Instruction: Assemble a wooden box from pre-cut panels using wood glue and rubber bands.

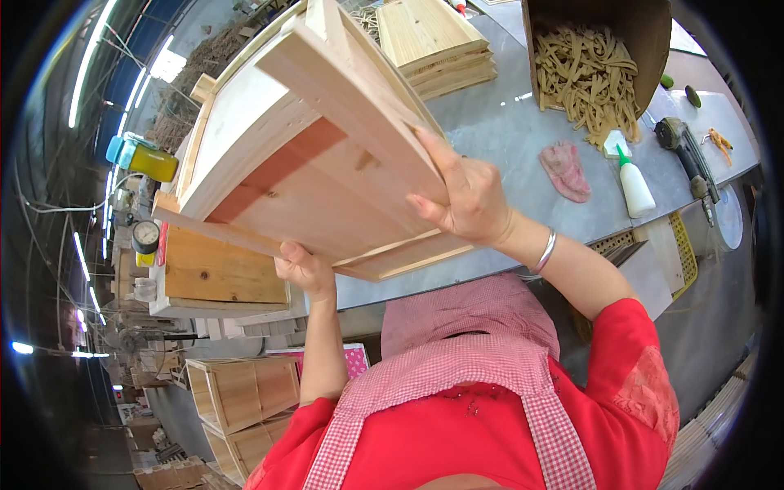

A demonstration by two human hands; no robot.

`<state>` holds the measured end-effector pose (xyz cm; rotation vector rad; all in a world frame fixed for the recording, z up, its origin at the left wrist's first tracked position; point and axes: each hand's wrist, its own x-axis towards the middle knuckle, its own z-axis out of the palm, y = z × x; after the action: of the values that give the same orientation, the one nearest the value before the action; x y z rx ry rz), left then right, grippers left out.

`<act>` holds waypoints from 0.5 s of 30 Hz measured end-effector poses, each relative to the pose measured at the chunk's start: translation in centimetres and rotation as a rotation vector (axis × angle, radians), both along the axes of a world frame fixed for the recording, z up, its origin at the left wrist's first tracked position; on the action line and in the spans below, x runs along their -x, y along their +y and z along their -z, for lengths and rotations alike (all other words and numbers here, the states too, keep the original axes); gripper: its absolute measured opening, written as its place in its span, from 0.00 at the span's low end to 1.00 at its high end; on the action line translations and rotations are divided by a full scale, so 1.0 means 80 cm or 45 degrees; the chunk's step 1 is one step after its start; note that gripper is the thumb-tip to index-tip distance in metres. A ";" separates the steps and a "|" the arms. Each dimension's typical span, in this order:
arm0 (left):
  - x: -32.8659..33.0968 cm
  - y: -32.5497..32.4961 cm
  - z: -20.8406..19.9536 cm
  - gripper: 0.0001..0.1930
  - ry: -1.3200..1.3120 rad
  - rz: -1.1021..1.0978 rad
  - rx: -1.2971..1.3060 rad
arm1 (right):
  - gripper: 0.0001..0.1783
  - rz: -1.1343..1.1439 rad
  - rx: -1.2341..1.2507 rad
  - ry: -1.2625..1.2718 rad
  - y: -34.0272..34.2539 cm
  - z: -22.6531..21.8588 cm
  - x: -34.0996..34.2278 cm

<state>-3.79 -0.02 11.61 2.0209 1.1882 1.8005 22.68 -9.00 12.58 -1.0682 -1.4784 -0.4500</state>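
Note:
Both my hands grip a pale wooden box frame (327, 188) with slatted edges and a reddish-brown patch on its panel. It is tilted and raised over the near left part of the table. My left hand (307, 268) is closed on its lower edge, thumb on the near face. Higher up on the right side, my right hand (469, 192) clasps the frame's edge between thumb and fingers. The fingers behind the wood are hidden. The frame covers much of the table's left part.
On the grey table (490, 163) lie stacked wooden panels (429, 41), a box of tan strips (584, 77), a pink cloth (565, 170), a white glue bottle (635, 186) and a nail gun (686, 155). Wooden boxes (245, 388) stand at lower left.

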 end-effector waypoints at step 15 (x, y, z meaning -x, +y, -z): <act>-0.133 -0.039 -0.303 0.23 1.048 0.477 -0.712 | 0.22 -0.288 0.981 1.017 0.066 0.140 -0.039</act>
<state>6.85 -3.10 35.83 3.2084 0.3417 1.2044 25.80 -3.70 1.35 -1.4138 -1.0061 0.7111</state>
